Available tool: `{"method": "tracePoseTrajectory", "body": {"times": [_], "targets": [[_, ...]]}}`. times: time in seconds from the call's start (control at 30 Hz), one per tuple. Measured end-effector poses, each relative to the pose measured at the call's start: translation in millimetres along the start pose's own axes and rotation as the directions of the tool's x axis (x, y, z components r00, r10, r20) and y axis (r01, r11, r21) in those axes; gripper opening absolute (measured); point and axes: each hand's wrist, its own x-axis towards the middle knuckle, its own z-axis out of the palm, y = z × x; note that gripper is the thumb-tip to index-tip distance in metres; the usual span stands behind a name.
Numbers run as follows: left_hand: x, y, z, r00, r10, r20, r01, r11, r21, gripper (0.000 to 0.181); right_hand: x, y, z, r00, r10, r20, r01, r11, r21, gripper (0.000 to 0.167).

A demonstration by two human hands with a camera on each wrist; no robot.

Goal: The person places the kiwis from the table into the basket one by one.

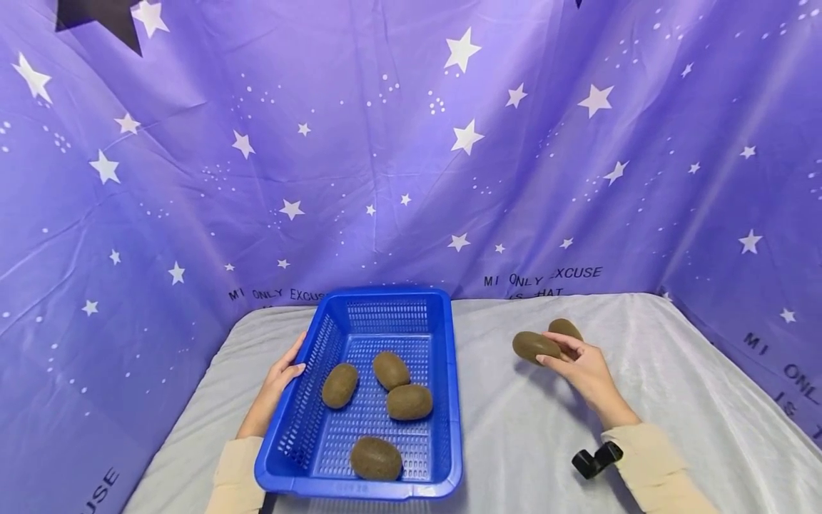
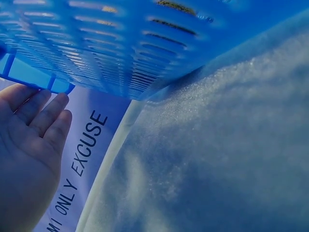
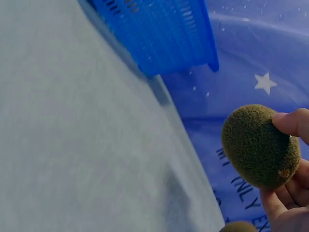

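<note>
My right hand [image 1: 581,364] pinches a brown kiwi [image 1: 534,346] between thumb and fingers, above the cloth. Close up in the right wrist view, the kiwi [image 3: 260,146] has a fuzzy skin. Behind the fingers, partly hidden, another kiwi [image 1: 566,329] lies on the cloth. A blue plastic basket [image 1: 457,400] with slotted walls holds several kiwis, one of them [image 1: 376,458] at the near end. My left hand [image 1: 277,378] holds the basket's left rim, thumb at the edge; its fingers [image 2: 50,113] reach under the rim on the outer side.
Pale grey cloth [image 1: 501,442] covers the table. A purple curtain [image 1: 385,143] with white stars and printed words hangs at the back and both sides. A black strap device [image 1: 597,459] sits on the right wrist.
</note>
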Motion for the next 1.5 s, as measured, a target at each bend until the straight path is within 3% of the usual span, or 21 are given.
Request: {"method": "tracePoseTrajectory", "body": {"times": [0.33,0.7,0.8,1.2,1.5], "targets": [[1.4,-1.9,-0.5,0.999,0.038,-0.004,-0.038,0.999,0.026,0.059,-2.5,-27,18,0.998,-0.04,0.051,0.04,0.999,0.006,0.052],[5.9,-10.6,-3.4,0.992,0.119,-0.041,-0.116,0.99,0.083,0.058,1.7,-57,38,0.982,-0.107,0.158,0.099,0.993,0.061,0.05],[5.0,-10.7,-3.2,0.992,0.12,-0.025,-0.118,0.991,0.067,0.059,0.6,-64,42,0.976,-0.123,0.18,0.114,0.992,0.062,0.05],[5.3,-5.9,-2.0,0.997,0.083,0.013,-0.083,0.995,0.052,0.058,-6.1,-78,68,0.955,-0.18,0.235,0.165,0.983,0.081,0.046],[7.4,-9.6,-3.6,0.987,0.159,-0.021,-0.156,0.983,0.094,0.058,-6.6,-87,89,0.929,-0.221,0.296,0.185,0.972,0.143,0.043]]}}
